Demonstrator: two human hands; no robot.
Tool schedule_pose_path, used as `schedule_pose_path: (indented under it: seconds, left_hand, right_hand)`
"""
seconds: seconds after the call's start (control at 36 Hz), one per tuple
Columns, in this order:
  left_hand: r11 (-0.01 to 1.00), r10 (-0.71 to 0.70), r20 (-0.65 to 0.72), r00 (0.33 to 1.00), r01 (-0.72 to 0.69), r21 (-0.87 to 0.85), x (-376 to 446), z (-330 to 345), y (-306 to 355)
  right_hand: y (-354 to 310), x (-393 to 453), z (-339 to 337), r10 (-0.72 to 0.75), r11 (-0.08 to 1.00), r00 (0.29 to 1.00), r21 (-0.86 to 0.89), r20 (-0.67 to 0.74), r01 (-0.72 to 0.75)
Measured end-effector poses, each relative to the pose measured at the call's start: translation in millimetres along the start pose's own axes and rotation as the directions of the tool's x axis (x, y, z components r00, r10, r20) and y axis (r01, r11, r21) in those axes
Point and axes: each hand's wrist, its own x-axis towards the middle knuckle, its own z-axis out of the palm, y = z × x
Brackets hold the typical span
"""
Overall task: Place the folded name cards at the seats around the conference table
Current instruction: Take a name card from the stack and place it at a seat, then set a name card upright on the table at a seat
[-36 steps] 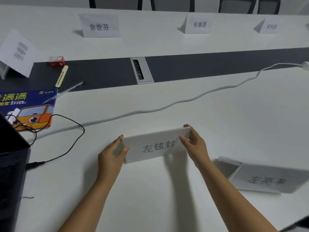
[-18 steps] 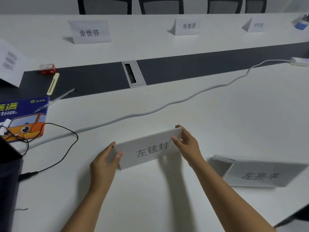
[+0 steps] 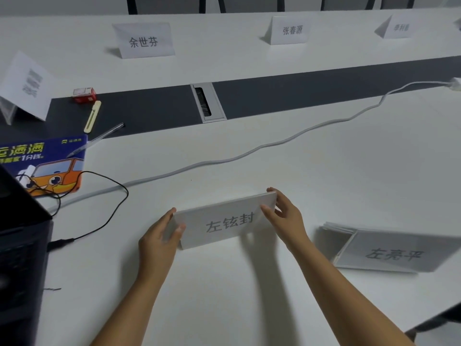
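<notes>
A folded white name card (image 3: 225, 222) with grey characters stands on the white conference table (image 3: 349, 171) in front of me. My left hand (image 3: 159, 236) pinches its left end, thumb on the front face. My right hand (image 3: 284, 216) pinches its right end the same way. A stack of several folded cards (image 3: 389, 248) lies flat at the right. Three placed cards stand along the far side: one at the left (image 3: 144, 41), one in the middle (image 3: 290, 29), one at the right (image 3: 398, 27).
A grey cable (image 3: 249, 153) crosses the table behind the card. A blue and orange box (image 3: 47, 163), a thin black wire (image 3: 109, 203) and a black device (image 3: 20, 233) sit at the left. On the dark centre strip (image 3: 299, 91) lie a pen, a red box and a cable port.
The view has shifted slightly. Both hands stay on the ends of the card, which stands in about the same place on the table.
</notes>
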Motion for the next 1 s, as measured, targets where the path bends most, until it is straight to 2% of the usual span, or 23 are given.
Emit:
schedule_pose_path:
  seconds: [0.25,0.33,0.39,0.47,0.56,0.61,0.64,0.72,0.78,0.83,0.92,1.0]
  left_hand:
    - [1.000,0.009,0.016,1.000,-0.009,0.029,-1.6,-0.1,1.1]
    - [1.000,-0.008,0.020,1.000,0.008,0.028,-3.4,-0.2,3.5]
    - [0.998,0.009,-0.024,1.000,-0.008,0.056,-9.1,0.3,7.5]
    - [0.986,0.110,-0.179,0.978,-0.085,0.142,-27.4,4.1,14.0]
    - [0.937,0.334,-0.229,0.914,-0.295,0.188,-57.5,20.6,22.0]
    - [0.882,0.463,-0.153,0.873,-0.437,0.178,-78.9,39.5,25.8]
    - [0.864,0.496,-0.069,0.866,-0.484,0.136,-88.0,49.7,28.1]
    - [0.843,0.526,0.163,0.835,-0.537,0.032,-107.3,82.9,28.0]
    - [0.864,0.484,0.259,0.836,-0.504,0.012,-116.4,108.4,32.0]
    - [0.909,0.396,0.311,0.864,-0.417,0.004,-126.0,134.0,40.7]
    - [0.953,0.286,0.392,0.875,-0.302,-0.022,-138.9,171.0,56.4]
    - [0.959,0.275,0.380,0.883,-0.282,-0.039,-143.1,204.7,73.0]
  right_hand:
    - [-1.0,0.9,0.1,0.004,1.000,1.000,-0.006,0.009,-0.004]
    - [-3.9,-1.2,-0.9,-0.018,0.997,1.000,-0.074,0.016,0.019]
    - [-8.7,-6.5,-4.0,-0.056,0.994,0.998,-0.097,-0.016,0.055]
    - [-14.9,-24.5,-18.2,-0.154,0.985,0.982,-0.099,-0.111,0.144]
    - [-17.0,-55.4,-47.0,-0.320,0.941,0.925,-0.179,-0.206,0.286]
    - [-12.0,-76.1,-73.2,-0.406,0.901,0.876,-0.276,-0.261,0.335]
    - [-8.6,-84.8,-87.4,-0.438,0.882,0.852,-0.319,-0.287,0.346]
    - [0.6,-102.7,-128.3,-0.475,0.858,0.789,-0.404,-0.390,0.317]
    - [5.9,-108.2,-155.6,-0.451,0.870,0.755,-0.425,-0.476,0.251]
    - [13.8,-107.7,-180.9,-0.358,0.911,0.750,-0.385,-0.556,0.149]
    - [26.0,-96.1,-220.6,-0.134,0.955,0.809,-0.292,-0.573,-0.048]
    - [35.3,-75.2,-253.6,0.023,0.975,0.876,-0.183,-0.481,-0.126]
